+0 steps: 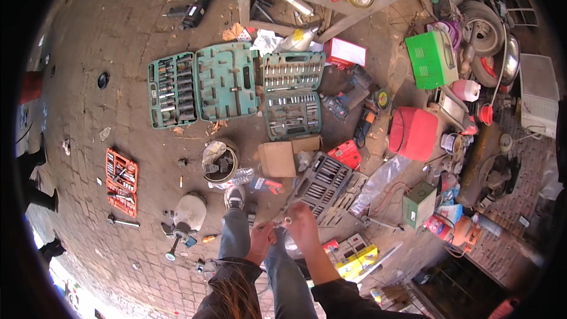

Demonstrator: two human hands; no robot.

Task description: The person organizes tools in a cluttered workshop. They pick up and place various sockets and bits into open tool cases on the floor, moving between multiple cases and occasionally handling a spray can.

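Note:
My left hand [262, 240] and my right hand [302, 227] come close together above my knees, fingers bent inwards. A small metal part [288, 220] with a round, ring-like end shows at the fingertips of my right hand. My left fingertips pinch the near end of what looks like the same piece; blur hides its exact kind. Just beyond my right hand lies an open grey tool case [321, 186] with rows of dark metal tools. A shoe [234, 197] on my outstretched leg rests by a plastic bottle [239, 177].
Open green socket-set cases [226, 82] [293, 93] lie ahead, an orange socket set [122, 181] to the left. Around are a cordless impact wrench [335, 105], an angle grinder [366, 124], a red jerrycan [413, 133] and a green-and-white machine [430, 60]. At far left, a person's dark shoes show.

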